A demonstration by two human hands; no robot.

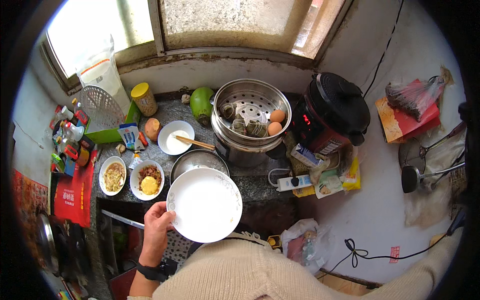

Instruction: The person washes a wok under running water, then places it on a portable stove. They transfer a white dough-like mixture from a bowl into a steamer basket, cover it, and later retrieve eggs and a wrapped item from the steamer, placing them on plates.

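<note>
My left hand [159, 225] grips the rim of a white plate [204, 204] with a grey leaf pattern, held in front of my body. My right hand is out of view; only the right sleeve shows at the lower right. Behind the plate a metal pan [198, 161] is partly hidden. To its left stand a bowl with meat and a yellow mound [150, 184] and a bowl of pale chopped food [114, 176]. A white bowl [176, 137] has chopsticks [195, 142] across its rim. A steamer [251, 108] holds two brown eggs [276, 122] and leaf-wrapped dumplings [249, 127].
An electric pressure cooker [330, 112] stands right of the steamer, with a power strip [294, 183] in front. A green gourd [201, 103], a yellow-lidded jar [144, 99] and several bottles [75, 131] stand along the back and left. Ladles and a spatula [410, 179] hang at the right wall.
</note>
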